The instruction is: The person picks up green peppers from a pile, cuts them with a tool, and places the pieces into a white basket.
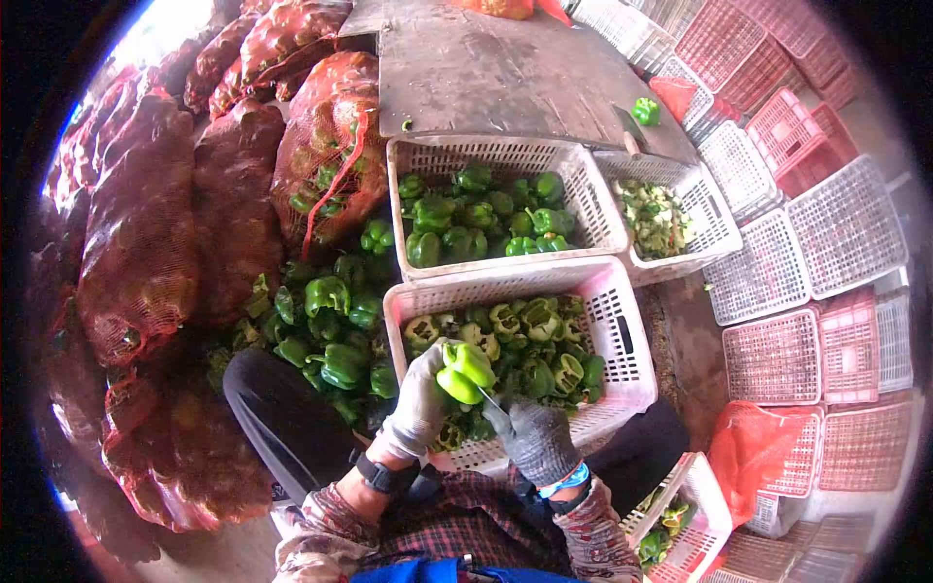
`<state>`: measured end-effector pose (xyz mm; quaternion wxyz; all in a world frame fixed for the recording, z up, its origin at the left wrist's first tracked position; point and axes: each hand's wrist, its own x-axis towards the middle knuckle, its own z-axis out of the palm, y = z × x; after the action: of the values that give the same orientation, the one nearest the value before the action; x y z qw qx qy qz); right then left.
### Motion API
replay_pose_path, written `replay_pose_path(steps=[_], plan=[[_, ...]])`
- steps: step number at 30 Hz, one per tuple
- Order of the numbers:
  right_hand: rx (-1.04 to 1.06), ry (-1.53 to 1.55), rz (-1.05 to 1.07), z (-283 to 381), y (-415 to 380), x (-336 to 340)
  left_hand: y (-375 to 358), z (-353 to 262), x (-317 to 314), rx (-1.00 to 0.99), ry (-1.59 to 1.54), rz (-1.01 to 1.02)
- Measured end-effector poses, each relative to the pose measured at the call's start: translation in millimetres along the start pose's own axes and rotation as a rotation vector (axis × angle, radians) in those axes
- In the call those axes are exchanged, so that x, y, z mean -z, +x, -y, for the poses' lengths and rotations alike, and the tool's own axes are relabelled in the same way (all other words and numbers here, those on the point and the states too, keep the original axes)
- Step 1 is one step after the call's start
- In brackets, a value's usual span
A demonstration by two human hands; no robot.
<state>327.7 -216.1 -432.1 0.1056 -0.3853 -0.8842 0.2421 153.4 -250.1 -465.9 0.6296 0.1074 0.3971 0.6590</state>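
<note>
My left hand, in a pale work glove, is closed around a light green bell pepper. In a dark grey glove, my right hand grips a small knife, its handle hidden by the fingers. The blade touches or nearly touches the lower right side of the pepper. Both hands are over a white plastic crate that holds many cut bell peppers, several with their hollow insides showing. Behind it, another white crate holds whole dark green peppers.
Loose peppers lie left of the crates, beside red mesh sacks. A crate of trimmings stands at the right, below a board bearing a knife and one pepper. Stacked crates line the right side.
</note>
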Motion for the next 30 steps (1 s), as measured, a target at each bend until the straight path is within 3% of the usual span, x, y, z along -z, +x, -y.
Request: replay_pose_path(steps=[2,3,4,5,6,9,11,13,15,17,19,24,25,26,27,29,30], plan=[[0.034,-0.097,0.073,-12,-20,4,-9,-15,-3,0.021,-0.07,-0.061],[-0.066,0.117,-0.003,-21,-32,-7,-2,-19,6,0.023,-0.075,0.005],[-0.17,0.33,-0.079,-35,-45,-23,2,-20,12,-0.099,0.13,0.013],[-0.174,0.542,-0.16,-43,-48,-29,5,-18,18,-0.22,0.337,0.025],[-0.164,0.753,-0.243,-50,-50,-35,12,-10,27,-0.192,0.392,0.103],[-0.123,0.485,-0.119,13,-10,20,-2,-3,7,-0.015,0.419,0.38],[-0.121,0.541,-0.001,18,0,17,-8,17,4,-0.107,0.399,0.31],[-0.045,0.521,-0.097,15,1,5,-7,27,8,-0.199,0.52,0.149],[0.013,0.519,-0.18,15,0,-4,-18,31,2,-0.276,0.475,0.127],[-0.113,0.567,-0.221,5,-6,-22,-29,20,-17,-0.242,0.713,0.135],[-0.134,0.527,-0.223,-1,-5,-31,-24,27,-6,-0.291,0.671,0.207],[-0.024,0.508,-0.225,3,-13,-6,-28,29,-4,-0.371,0.762,0.317],[-0.194,0.681,-0.151,-5,-18,-6,-28,26,-5,-0.364,0.775,0.35],[-0.364,0.85,-0.073,-16,-23,-9,-31,26,-4,-0.054,0.41,0.371],[-0.536,1.017,0.007,-27,-30,-15,-30,23,-2,-0.002,0.386,0.461],[-0.459,0.95,-0.037,-31,-34,-11,-30,29,-12,-0.152,0.451,0.468],[-0.501,1.028,-0.008,-31,-39,-5,-28,31,-11,-0.105,0.388,0.427]])
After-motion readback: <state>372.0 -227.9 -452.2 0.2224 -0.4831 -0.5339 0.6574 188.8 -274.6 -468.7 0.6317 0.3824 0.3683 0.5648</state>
